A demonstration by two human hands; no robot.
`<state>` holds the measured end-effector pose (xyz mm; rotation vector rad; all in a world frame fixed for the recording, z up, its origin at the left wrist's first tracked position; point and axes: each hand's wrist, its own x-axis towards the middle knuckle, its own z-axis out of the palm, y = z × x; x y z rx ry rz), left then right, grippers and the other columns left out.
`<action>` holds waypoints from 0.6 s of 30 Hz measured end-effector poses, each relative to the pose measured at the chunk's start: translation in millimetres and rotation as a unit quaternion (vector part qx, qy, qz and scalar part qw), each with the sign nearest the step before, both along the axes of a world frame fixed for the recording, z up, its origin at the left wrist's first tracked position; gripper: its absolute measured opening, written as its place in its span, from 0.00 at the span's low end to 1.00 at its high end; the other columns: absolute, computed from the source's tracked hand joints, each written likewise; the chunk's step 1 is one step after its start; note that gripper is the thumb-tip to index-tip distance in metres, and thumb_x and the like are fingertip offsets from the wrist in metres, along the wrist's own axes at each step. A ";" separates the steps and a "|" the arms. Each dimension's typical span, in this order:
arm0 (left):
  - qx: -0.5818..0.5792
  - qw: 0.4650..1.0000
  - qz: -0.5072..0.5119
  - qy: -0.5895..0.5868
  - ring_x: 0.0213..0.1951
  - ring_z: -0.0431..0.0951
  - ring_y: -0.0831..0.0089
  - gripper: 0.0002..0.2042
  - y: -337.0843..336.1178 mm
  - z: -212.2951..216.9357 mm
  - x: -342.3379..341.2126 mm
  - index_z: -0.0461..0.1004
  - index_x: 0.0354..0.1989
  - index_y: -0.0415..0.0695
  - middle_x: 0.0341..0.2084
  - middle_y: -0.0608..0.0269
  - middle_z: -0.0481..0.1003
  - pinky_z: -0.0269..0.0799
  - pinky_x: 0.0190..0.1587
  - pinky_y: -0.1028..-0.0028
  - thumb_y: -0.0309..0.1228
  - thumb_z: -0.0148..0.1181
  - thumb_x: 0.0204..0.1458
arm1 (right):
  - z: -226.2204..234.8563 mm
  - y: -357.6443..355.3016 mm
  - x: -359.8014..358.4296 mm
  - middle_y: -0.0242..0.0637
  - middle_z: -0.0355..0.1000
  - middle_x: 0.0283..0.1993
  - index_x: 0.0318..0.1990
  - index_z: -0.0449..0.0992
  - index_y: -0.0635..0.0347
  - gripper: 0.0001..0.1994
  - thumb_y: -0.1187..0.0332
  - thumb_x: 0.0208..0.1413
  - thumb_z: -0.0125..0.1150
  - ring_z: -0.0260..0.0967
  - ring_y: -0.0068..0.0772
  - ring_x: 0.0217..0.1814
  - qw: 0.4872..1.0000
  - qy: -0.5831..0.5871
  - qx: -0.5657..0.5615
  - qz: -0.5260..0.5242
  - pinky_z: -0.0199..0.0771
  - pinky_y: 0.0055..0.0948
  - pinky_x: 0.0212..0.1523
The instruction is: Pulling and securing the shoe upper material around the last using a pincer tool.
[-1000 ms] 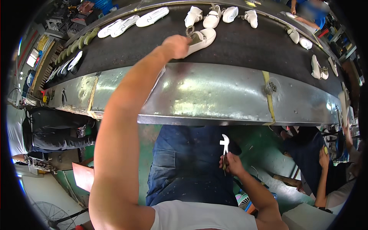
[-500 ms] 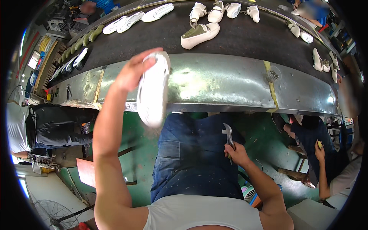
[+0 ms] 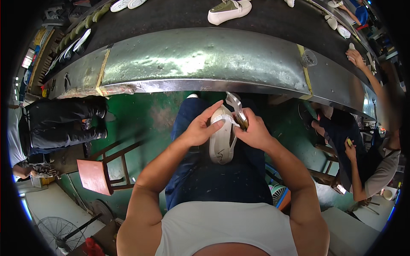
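Over my lap a whitish shoe (image 3: 221, 145) is held with its sole side turned up toward me, a dark curved mark near its closer end. My left hand (image 3: 202, 129) is closed on the shoe's left side, the thumb pressed on the sole. In the fist of my right hand (image 3: 256, 131) are metal lasting pincers (image 3: 234, 103), their head pointing away from me. The right thumb and fingers also touch the shoe's right edge. The pincers' handles are mostly hidden in the hand.
A metal-edged bench (image 3: 188, 59) runs across in front, with a dark surface carrying a beige shoe (image 3: 229, 12) and other shoes. A clear cup (image 3: 308, 58) stands on the metal edge. A wooden stool (image 3: 96, 177) is at left. Other people work on both sides.
My left hand has brought the shoe from over the bench edge down to my lap. My right hand has moved up with the pincers to the shoe. The view has tilted downward.
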<state>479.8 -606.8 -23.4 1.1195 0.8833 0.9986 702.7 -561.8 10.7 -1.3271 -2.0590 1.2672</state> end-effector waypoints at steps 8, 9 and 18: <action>0.105 0.973 -0.007 0.206 0.60 0.66 0.76 0.25 10.3 7.9 12.7 0.55 0.70 0.42 0.59 0.62 0.67 0.62 0.63 0.71 0.27 0.51 0.65 | 7.9 3.7 -6.9 0.46 0.75 0.53 0.53 0.68 0.61 0.21 0.78 0.49 0.61 0.77 0.47 0.49 0.931 0.011 0.355 0.089 0.77 0.36 0.53; 0.104 0.973 -0.008 0.206 0.60 0.66 0.76 0.25 9.1 3.0 12.3 0.55 0.70 0.42 0.59 0.62 0.67 0.62 0.63 0.71 0.27 0.51 0.65 | 5.7 5.4 -1.9 0.46 0.75 0.52 0.52 0.68 0.62 0.20 0.78 0.50 0.61 0.78 0.45 0.49 0.929 -0.014 0.353 0.109 0.77 0.35 0.51; -0.006 1.000 -0.007 0.024 0.52 0.68 0.80 0.20 8.8 -16.4 10.2 0.58 0.68 0.48 0.50 0.67 0.70 0.66 0.57 0.75 0.33 0.46 0.69 | 1.9 18.2 47.7 0.35 0.76 0.34 0.48 0.69 0.65 0.13 0.65 0.63 0.58 0.76 0.22 0.32 0.977 0.153 -0.075 -0.130 0.75 0.24 0.33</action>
